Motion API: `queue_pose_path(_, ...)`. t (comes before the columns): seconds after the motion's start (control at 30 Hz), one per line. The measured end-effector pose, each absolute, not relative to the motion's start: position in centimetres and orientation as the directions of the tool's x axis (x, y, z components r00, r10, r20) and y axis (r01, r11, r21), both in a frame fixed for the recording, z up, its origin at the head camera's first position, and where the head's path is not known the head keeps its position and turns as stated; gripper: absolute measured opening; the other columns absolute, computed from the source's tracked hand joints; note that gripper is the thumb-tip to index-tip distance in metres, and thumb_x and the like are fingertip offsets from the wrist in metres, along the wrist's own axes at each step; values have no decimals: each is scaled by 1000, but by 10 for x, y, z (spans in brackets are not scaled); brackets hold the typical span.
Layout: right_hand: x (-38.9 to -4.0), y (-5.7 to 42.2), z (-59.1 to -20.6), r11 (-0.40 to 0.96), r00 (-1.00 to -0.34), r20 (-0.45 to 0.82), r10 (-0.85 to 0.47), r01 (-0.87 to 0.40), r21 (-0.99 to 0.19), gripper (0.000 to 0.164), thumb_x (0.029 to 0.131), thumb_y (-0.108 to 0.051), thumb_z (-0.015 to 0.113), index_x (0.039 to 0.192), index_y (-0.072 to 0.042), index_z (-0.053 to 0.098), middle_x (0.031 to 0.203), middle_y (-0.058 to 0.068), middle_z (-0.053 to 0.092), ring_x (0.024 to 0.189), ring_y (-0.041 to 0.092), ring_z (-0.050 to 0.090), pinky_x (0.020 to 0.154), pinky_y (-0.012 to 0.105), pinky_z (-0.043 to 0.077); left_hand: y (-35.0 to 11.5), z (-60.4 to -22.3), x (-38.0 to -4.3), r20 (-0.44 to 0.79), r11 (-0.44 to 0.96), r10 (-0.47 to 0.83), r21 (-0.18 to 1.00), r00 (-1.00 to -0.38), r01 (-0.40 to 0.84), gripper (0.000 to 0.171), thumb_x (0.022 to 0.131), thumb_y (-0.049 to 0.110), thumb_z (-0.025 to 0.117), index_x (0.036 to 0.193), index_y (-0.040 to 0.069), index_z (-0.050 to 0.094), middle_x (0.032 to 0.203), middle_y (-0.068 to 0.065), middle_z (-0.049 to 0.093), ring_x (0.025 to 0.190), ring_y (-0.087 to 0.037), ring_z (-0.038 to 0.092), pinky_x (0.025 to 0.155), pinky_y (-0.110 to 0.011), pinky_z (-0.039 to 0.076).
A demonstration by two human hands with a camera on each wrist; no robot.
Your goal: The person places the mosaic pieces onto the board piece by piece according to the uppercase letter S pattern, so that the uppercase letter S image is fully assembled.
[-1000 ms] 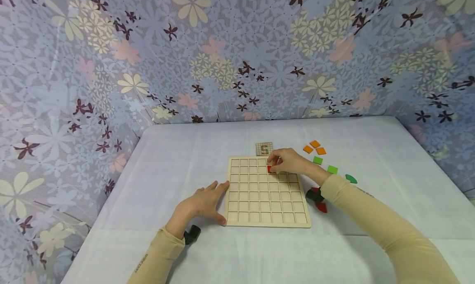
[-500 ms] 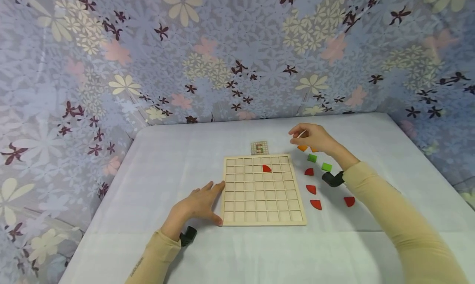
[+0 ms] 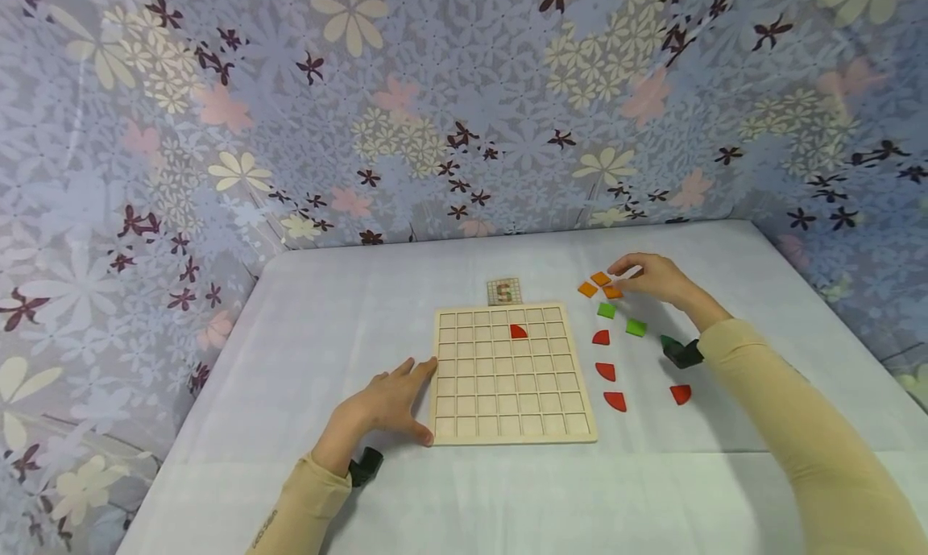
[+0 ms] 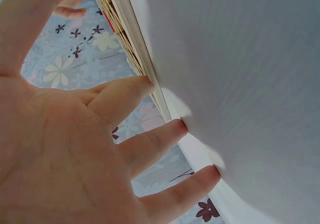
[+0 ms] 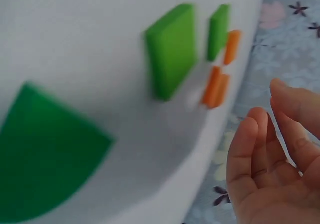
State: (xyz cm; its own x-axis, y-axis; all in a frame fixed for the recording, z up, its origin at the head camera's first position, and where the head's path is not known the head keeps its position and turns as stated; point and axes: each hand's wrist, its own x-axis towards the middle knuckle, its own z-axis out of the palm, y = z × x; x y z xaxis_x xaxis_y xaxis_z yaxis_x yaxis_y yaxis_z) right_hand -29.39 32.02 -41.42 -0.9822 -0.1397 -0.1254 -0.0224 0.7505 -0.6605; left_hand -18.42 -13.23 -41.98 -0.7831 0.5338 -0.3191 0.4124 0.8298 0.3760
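Observation:
My left hand [image 3: 384,398] is spread along the left side of a wooden grid board [image 3: 515,441]; thumb and index finger touch its edge. In the left wrist view, fingertips [image 4: 177,126] rest on the white cloth beside the board. One red quarter-circle tile [image 3: 518,331] lies in a cell of the upper rows. My right hand [image 3: 652,279] hovers just right of several orange square tiles [image 3: 600,279], fingers loosely bent. Nothing sits between thumb and fingers in the right wrist view. Closest below that hand are two light green square tiles [image 3: 635,328].
Loose red quarter-circle tiles [image 3: 605,371] lie right of the board, one [image 3: 681,394] farther out. A dark green quarter-circle tile [image 5: 45,159] is partly hidden by the wrist camera in the head view. Behind the board lies a small pattern card [image 3: 503,291].
My right hand let go of the red quarter-circle tile on the board, rose past the orange tiles and shifted right beside them. The left hand stayed at the board's edge.

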Motion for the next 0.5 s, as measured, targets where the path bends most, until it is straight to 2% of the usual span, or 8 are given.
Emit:
queue_pose_path(0.23,-298,325,-429,779,-972,-182,-151,-4,-627,34,87,-15,65,117,0,61,127,24,51,105,39,51,89,53,41,-133,-421,-184,-318,830,535,370,-782,417,111,63,40,86,149,6,24,148,-14,33,139,-34,21,105,-59,23)
queue_pose_path(0.5,-302,324,-440,790,-975,-124,-186,-73,-609,29,84,-4,65,112,3,62,121,25,53,103,38,51,90,54,41,-132,-421,-184,-321,832,531,372,-784,411,111,63,39,87,149,7,24,149,-14,33,139,-34,20,105,-59,23)
